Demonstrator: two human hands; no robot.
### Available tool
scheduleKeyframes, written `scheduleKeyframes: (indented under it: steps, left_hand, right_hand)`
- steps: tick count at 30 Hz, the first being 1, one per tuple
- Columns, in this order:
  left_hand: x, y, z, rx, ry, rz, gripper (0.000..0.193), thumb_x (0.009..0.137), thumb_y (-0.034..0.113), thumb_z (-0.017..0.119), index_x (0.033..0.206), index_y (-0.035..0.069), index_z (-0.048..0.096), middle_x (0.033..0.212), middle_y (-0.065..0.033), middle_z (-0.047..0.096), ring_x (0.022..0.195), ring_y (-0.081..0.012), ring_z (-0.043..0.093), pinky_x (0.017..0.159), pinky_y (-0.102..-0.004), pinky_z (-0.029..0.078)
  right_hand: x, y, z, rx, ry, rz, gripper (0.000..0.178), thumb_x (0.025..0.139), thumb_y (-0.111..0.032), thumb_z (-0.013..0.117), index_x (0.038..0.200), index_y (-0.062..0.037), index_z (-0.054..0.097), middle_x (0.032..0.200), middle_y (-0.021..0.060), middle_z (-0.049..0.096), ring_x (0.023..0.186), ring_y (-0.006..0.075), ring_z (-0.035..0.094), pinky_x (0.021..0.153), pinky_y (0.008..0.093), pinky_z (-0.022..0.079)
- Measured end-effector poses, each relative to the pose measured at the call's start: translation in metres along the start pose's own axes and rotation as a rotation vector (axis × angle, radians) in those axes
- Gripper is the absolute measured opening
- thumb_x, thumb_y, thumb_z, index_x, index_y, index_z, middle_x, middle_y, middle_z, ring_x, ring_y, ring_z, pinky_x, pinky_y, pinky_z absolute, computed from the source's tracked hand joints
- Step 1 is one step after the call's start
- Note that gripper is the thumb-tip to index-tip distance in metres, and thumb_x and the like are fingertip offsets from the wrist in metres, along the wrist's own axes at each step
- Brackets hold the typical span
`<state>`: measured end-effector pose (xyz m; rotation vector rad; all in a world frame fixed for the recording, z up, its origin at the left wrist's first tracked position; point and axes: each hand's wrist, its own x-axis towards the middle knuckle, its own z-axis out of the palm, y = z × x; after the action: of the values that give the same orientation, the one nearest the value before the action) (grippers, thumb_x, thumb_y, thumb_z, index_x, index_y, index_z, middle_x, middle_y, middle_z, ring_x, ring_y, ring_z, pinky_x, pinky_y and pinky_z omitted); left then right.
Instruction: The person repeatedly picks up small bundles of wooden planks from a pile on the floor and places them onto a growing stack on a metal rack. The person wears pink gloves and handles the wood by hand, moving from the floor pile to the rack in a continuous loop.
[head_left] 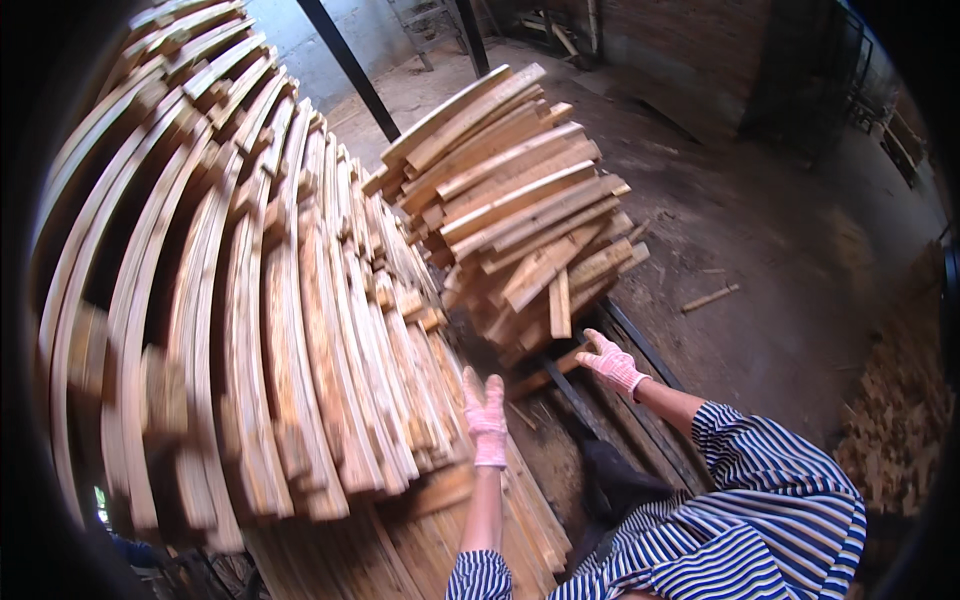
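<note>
My left hand (487, 421), in a pink-and-white knit glove, is raised with thumb and fingers apart and nothing in it. It hovers beside the near right end of a tall stack of wooden boards (312, 340). My right hand (612, 364), gloved alike, has its fingers spread near the end of a short wooden strip (545, 374); whether it touches the strip I cannot tell. Just beyond both hands rises a looser pile of cut boards (525, 205), its lower pieces lying askew. One short piece (560, 304) sticks out of that pile, pointing down toward my right hand.
Dark metal rails (655, 345) run under the loose pile and past my right side. More planks (400, 550) lie flat below my left arm. A black post (350, 68) stands behind the stacks. A stick (710, 297) lies on the dirt floor, and wood scraps (890, 440) heap at the right.
</note>
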<state>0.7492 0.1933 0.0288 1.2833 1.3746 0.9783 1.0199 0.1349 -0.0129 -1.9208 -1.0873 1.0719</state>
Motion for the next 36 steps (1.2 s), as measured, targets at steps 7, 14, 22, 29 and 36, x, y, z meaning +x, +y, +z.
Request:
scheduleKeyframes:
  steps: [7,14,22,29,36]
  left_hand:
    - [0.323,-0.08,0.018,-0.762,-0.265,0.136,0.07,0.102,0.039,0.057,0.155,0.005,0.028,0.152,-0.017,0.043,0.142,-0.0246,0.039,0.12,-0.0344,0.026]
    - [0.445,0.005,0.126,-0.126,-0.235,-0.178,0.085,0.095,0.066,0.049,0.158,0.012,0.029,0.165,-0.0068,0.024,0.152,-0.0243,0.019,0.122,-0.0445,0.013]
    - [0.398,0.034,0.13,0.02,-0.157,-0.358,0.089,0.088,0.069,0.057,0.155,0.016,0.033,0.163,-0.0091,0.026,0.151,-0.031,0.017,0.121,-0.0578,0.008]
    - [0.207,0.034,0.179,0.089,-0.622,-0.095,0.106,0.075,0.077,0.067,0.147,0.005,0.042,0.151,-0.0208,0.043,0.135,-0.0323,0.047,0.118,-0.0464,0.033]
    - [0.267,0.021,0.269,0.883,-0.785,0.002,0.082,0.09,0.07,0.052,0.145,0.009,0.045,0.132,-0.0234,0.061,0.119,-0.0373,0.06,0.097,-0.0464,0.048]
  right_hand:
    - [0.259,-0.099,-0.018,0.504,0.1,0.164,0.116,0.079,-0.051,0.076,0.157,0.0013,0.007,0.136,0.026,0.05,0.109,0.0312,0.059,0.087,0.0438,0.055]
    - [0.39,-0.133,-0.042,0.263,0.337,0.802,0.137,0.072,-0.086,0.059,0.156,0.0057,0.001,0.158,0.0276,0.027,0.145,0.0416,0.03,0.116,0.0525,0.03]
    - [0.397,-0.114,-0.037,0.606,0.358,0.561,0.118,0.072,-0.069,0.072,0.15,0.0037,0.022,0.142,0.0251,0.044,0.125,0.0389,0.048,0.104,0.0453,0.045]
    - [0.314,-0.013,-0.072,1.358,0.319,0.237,0.102,0.072,-0.054,0.084,0.145,0.0019,0.039,0.128,0.023,0.059,0.108,0.0366,0.064,0.093,0.0391,0.059]
    - [0.304,0.045,-0.054,1.431,0.165,0.242,0.056,0.084,-0.027,0.081,0.127,0.0004,0.058,0.113,0.0138,0.068,0.099,0.0252,0.068,0.089,0.0359,0.059]
